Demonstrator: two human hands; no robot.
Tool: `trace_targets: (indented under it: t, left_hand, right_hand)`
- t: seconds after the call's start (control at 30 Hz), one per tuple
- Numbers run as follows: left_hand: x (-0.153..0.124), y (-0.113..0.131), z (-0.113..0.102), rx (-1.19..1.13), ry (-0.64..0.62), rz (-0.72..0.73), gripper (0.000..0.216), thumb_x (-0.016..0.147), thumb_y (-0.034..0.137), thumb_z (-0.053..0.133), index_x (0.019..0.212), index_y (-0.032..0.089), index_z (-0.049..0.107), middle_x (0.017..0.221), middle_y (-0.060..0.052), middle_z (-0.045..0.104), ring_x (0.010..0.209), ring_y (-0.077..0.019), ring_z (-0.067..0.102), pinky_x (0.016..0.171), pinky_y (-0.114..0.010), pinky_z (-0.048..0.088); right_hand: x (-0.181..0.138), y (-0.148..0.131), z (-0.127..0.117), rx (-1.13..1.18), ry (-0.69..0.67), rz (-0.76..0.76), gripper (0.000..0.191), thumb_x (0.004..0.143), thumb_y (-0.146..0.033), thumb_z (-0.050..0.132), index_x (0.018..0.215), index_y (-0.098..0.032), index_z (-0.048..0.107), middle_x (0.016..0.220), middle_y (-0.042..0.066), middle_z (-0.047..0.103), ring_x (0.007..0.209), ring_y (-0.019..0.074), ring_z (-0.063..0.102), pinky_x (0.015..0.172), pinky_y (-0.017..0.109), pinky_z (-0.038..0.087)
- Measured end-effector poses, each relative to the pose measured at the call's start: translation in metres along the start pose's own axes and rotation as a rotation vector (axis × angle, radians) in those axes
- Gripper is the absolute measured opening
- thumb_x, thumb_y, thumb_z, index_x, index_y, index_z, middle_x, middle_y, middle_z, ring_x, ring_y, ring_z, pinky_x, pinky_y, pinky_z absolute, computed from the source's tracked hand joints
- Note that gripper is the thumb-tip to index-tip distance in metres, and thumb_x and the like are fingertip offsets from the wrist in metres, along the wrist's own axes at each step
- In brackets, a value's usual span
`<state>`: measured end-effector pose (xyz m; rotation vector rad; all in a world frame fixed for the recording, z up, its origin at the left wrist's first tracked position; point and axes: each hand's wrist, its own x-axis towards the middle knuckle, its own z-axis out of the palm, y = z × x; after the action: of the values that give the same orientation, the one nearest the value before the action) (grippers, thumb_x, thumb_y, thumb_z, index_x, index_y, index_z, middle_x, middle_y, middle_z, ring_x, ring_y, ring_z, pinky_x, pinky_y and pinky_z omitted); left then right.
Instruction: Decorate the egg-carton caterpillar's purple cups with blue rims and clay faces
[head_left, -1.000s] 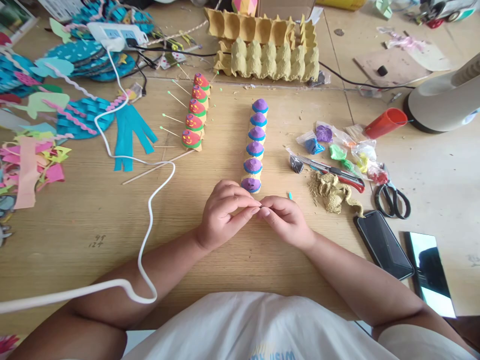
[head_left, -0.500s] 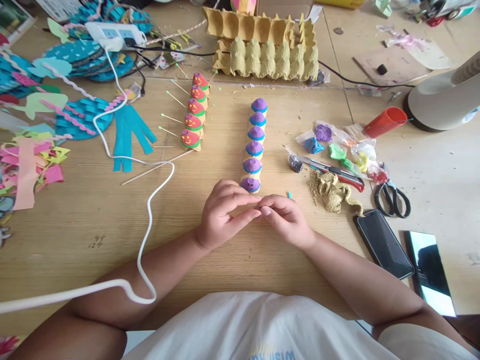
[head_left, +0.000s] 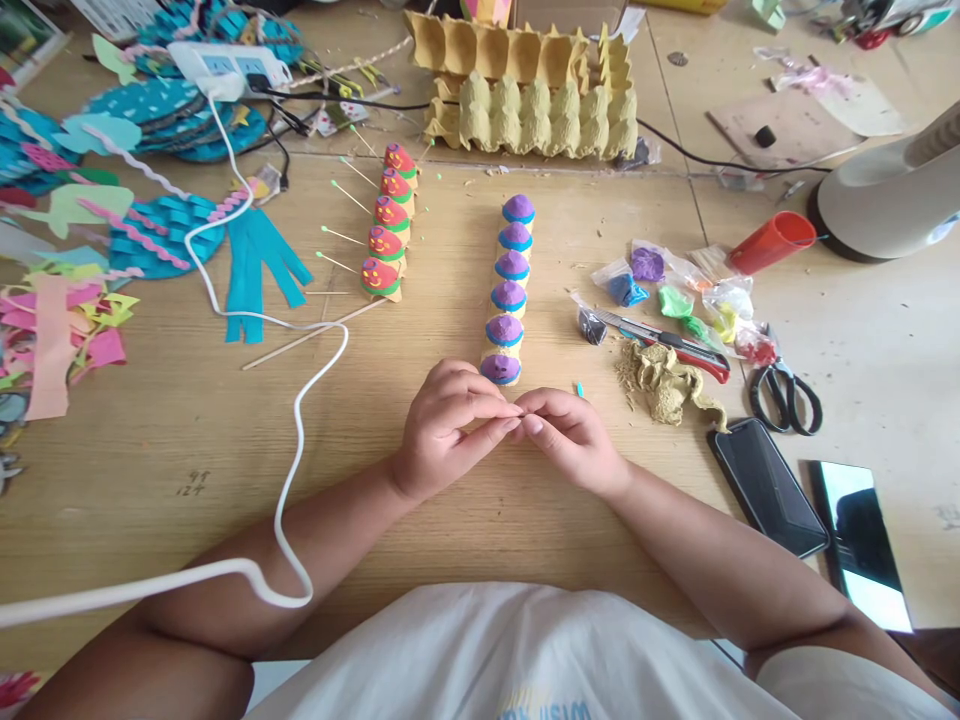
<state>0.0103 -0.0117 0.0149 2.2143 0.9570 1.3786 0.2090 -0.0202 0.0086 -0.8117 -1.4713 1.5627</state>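
Observation:
My left hand (head_left: pixel 455 425) and my right hand (head_left: pixel 568 435) meet at their fingertips over the table, thumbs and forefingers pinched together. A tiny dark bit shows between them, too small to name. Just beyond the fingers stands a row of egg-carton cups (head_left: pixel 508 297) capped in purple with blue rims; the nearest cap carries small dark marks. To its left is a second row of egg-carton cups (head_left: pixel 387 215) with red and green caps, yellow faces and green-tipped sticks. A small blue piece (head_left: pixel 579 390) lies beside my right hand.
Bags of coloured clay (head_left: pixel 646 264), a box cutter (head_left: pixel 667 345), scissors (head_left: pixel 786 395), a clay-like brown lump (head_left: pixel 667 385) and a phone (head_left: pixel 765 490) lie on the right. A white cable (head_left: pixel 300 440) crosses the left side. Egg cartons (head_left: pixel 547 118) stand at the back.
My left forefinger and thumb have come closer to my right fingertips and now touch them. The rows of cups have not moved.

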Motion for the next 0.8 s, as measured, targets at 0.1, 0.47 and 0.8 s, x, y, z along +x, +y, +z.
trace_targets:
  t: [0.1, 0.47, 0.8]
  left_hand:
    - [-0.0005, -0.0007, 0.0007, -0.017, -0.003, 0.007, 0.007, 0.093, 0.019, 0.074, 0.097, 0.025, 0.074, 0.087, 0.000, 0.074, 0.086, -0.0156, 0.064, 0.085, -0.035, 0.053]
    - [-0.0019, -0.0012, -0.0041, -0.098, -0.003, -0.067, 0.014, 0.099, 0.025, 0.062, 0.105, 0.023, 0.075, 0.092, -0.003, 0.074, 0.090, -0.0191, 0.064, 0.087, -0.040, 0.053]
    - [0.0008, -0.0021, -0.0012, -0.077, -0.018, -0.012, 0.007, 0.095, 0.024, 0.073, 0.101, 0.025, 0.074, 0.089, -0.001, 0.075, 0.089, -0.0174, 0.065, 0.087, -0.037, 0.054]
  right_hand:
    - [-0.0001, 0.0000, 0.0000, 0.009, -0.005, 0.006, 0.028, 0.101, -0.043, 0.063, 0.090, -0.018, 0.068, 0.082, 0.004, 0.069, 0.078, 0.0149, 0.064, 0.074, 0.028, 0.053]
    - [-0.0013, 0.0032, -0.0009, 0.008, 0.013, -0.025, 0.024, 0.102, -0.040, 0.063, 0.092, -0.019, 0.067, 0.081, 0.002, 0.067, 0.075, 0.0135, 0.062, 0.071, 0.027, 0.051]
    - [-0.0012, 0.0030, -0.0021, -0.004, 0.048, 0.014, 0.031, 0.100, -0.046, 0.065, 0.086, -0.018, 0.067, 0.078, 0.003, 0.069, 0.072, 0.0138, 0.062, 0.069, 0.027, 0.053]
